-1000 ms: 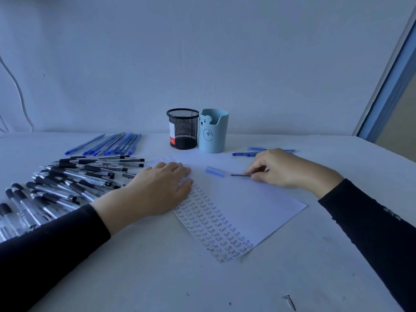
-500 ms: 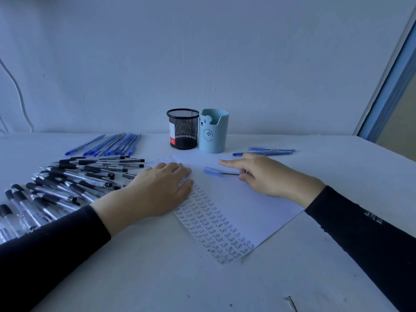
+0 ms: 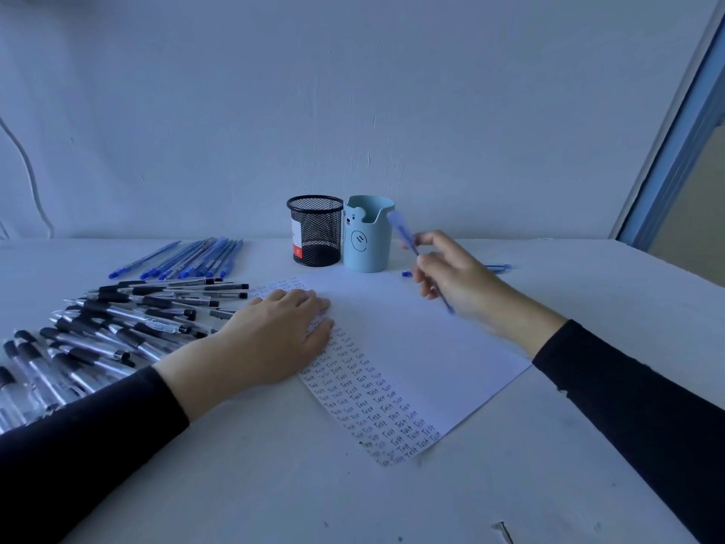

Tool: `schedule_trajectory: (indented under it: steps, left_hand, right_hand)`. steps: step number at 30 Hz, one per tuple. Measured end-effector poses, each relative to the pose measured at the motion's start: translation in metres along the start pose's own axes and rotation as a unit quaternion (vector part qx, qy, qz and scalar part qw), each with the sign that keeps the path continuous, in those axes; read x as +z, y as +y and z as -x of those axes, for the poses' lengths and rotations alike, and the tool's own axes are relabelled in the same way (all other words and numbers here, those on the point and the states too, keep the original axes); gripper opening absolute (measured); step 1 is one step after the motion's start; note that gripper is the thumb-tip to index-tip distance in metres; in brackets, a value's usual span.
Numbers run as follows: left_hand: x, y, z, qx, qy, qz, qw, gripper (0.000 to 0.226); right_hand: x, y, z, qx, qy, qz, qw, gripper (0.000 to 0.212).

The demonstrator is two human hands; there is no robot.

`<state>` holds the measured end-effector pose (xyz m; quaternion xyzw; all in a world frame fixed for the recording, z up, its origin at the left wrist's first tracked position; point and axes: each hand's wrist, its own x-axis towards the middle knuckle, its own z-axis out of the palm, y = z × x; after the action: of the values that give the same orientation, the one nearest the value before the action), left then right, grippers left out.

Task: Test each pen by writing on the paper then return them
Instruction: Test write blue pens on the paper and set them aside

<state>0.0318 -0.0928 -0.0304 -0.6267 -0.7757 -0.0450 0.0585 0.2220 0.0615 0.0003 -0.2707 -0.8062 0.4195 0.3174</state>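
A white sheet of paper (image 3: pixel 423 347) lies on the table, its left strip filled with rows of the written word "Test". My left hand (image 3: pixel 274 339) rests flat on the paper's left part, fingers straight. My right hand (image 3: pixel 459 280) is raised just above the paper's far right side and holds a blue pen (image 3: pixel 404 233) tilted, capped end up near the light blue cup, tip pointing down at the paper. The pen is blurred.
A black mesh pen holder (image 3: pixel 316 231) and a light blue bear cup (image 3: pixel 367 235) stand at the back. Several blue pens (image 3: pixel 188 259) and several black-grip pens (image 3: pixel 125 320) lie at left. More blue pens (image 3: pixel 496 267) lie behind my right hand. A screw (image 3: pixel 503 530) lies near the front edge.
My right hand picked the blue pen up off the paper and lifted it, swinging the capped end upward. My left hand stayed in place.
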Motion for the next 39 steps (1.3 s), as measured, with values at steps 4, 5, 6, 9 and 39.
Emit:
schedule_trajectory:
  steps: [4,5,6,9,39]
  left_hand:
    - [-0.002,0.001,0.0,-0.002,-0.007,-0.001,1.0,0.053]
    - [-0.002,0.001,0.0,-0.003,-0.008,-0.001,1.0,0.053]
    - [-0.002,0.001,0.0,-0.003,-0.008,-0.002,1.0,0.052]
    - [-0.002,0.001,0.0,-0.005,-0.014,-0.004,1.0,0.054]
    - [-0.013,0.009,-0.013,0.033,0.048,0.025,0.998,0.044]
  right_hand:
    - [-0.016,-0.019,0.002,0.126,-0.046,-0.326,0.936,0.023]
    - [-0.02,-0.02,0.003,0.144,-0.065,-0.359,0.92,0.023]
    - [-0.023,-0.021,0.004,0.16,-0.08,-0.38,0.908,0.027]
    - [-0.024,-0.024,0.007,0.214,-0.086,-0.423,0.877,0.055]
    - [-0.061,0.072,-0.024,0.017,-0.012,0.389,0.921,0.052]
